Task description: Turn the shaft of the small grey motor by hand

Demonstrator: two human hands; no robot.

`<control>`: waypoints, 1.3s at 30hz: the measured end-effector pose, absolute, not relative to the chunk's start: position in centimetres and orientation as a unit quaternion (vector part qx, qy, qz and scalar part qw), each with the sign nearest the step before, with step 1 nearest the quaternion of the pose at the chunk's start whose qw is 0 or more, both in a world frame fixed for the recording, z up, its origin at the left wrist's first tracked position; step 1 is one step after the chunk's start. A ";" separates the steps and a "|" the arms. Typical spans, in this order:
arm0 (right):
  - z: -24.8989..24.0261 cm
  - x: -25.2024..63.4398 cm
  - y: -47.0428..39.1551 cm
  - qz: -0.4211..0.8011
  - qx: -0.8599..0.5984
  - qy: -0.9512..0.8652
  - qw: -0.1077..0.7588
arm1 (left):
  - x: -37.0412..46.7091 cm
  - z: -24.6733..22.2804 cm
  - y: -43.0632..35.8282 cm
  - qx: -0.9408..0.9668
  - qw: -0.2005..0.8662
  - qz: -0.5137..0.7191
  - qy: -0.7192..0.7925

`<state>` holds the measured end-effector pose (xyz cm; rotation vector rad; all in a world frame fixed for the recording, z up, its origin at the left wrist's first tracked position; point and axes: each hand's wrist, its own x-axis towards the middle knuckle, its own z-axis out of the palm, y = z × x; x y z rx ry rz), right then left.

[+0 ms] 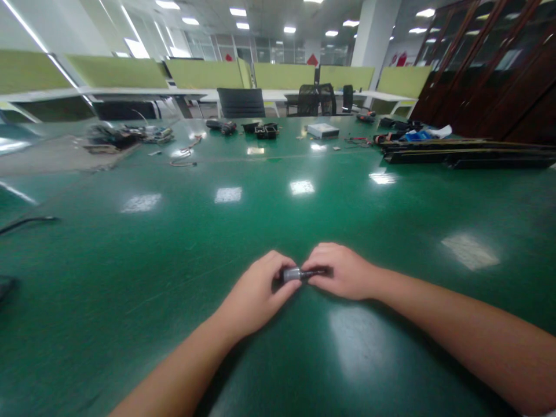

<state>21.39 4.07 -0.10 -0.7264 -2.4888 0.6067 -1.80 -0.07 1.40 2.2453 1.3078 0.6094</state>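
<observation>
A small dark cylindrical object with a grey middle [291, 274] lies sideways between my hands, just above or on the green tabletop [182, 231]; its exact kind is too small and blurred to name. My left hand [260, 289] grips the thicker grey part between thumb and fingers. From the other side, my right hand [341, 271] pinches the thin dark end, which runs back under its fingers. The fingertips of both hands almost meet, and parts of the object are hidden by them.
Far across the table sit a silver box-shaped device [322, 131], black parts [266, 131], a reddish cable [186, 153] and a pile of electronic parts [125, 136]. Long dark strips [469, 153] lie at the right. A black cable end [35, 220] is at the left.
</observation>
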 end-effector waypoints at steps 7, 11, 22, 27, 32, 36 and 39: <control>-0.1 21.3 4.0 0.219 -0.263 -0.908 0.241 | -1.8 1.4 0.0 0.817 0.237 0.214 0.481; -0.1 21.4 4.0 0.218 -0.260 -0.909 0.240 | -1.9 1.4 0.0 0.818 0.237 0.214 0.478; 0.1 21.4 3.9 0.217 -0.266 -0.909 0.237 | -1.7 1.5 0.1 0.817 0.232 0.219 0.480; 0.1 21.1 3.7 0.203 -0.281 -0.911 0.226 | -1.6 1.4 0.1 0.817 0.225 0.218 0.485; 0.0 21.0 3.8 0.195 -0.292 -0.909 0.226 | -1.6 1.5 0.1 0.827 0.225 0.218 0.466; 0.0 21.1 3.8 0.191 -0.300 -0.907 0.227 | -1.6 1.6 0.0 0.825 0.226 0.219 0.470; 0.1 21.1 3.8 0.191 -0.313 -0.904 0.222 | -1.6 1.6 0.0 0.825 0.226 0.213 0.471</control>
